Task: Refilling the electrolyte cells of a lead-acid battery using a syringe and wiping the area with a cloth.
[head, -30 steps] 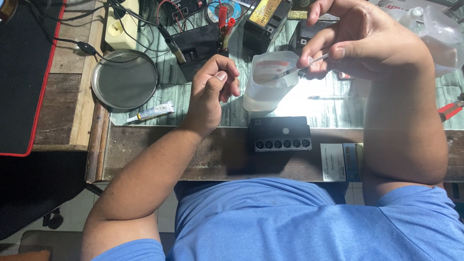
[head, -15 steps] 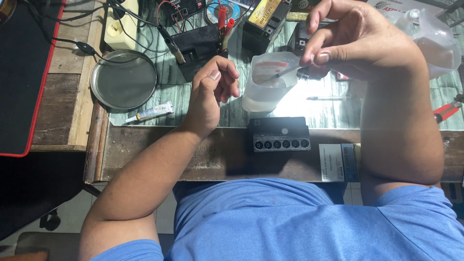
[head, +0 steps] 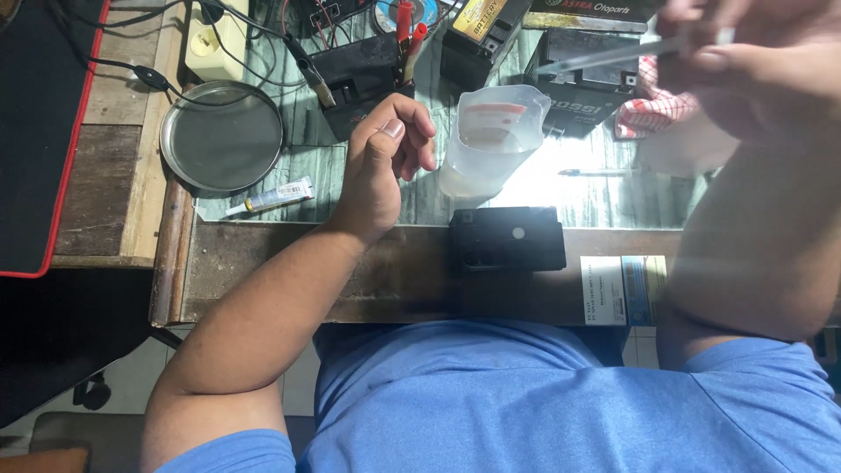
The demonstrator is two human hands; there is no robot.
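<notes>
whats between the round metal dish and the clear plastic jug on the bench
In the head view, the left hand rests, loosely curled, between the round metal dish and the clear plastic jug.

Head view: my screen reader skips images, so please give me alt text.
A person's right hand holds a thin clear tube above a translucent measuring jug; the left hand rests loosely curled beside it, near a black battery.

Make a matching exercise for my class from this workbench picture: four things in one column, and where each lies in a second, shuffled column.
Things:
1. round metal tray
2. small glue tube
3. clear plastic jug
4. black box

Places:
A. at the table's front edge, nearest the person
B. just right of the left hand
C. far left, beside the black mat
D. just below the tray

Pairs: 1-C, 2-D, 3-B, 4-A
</notes>
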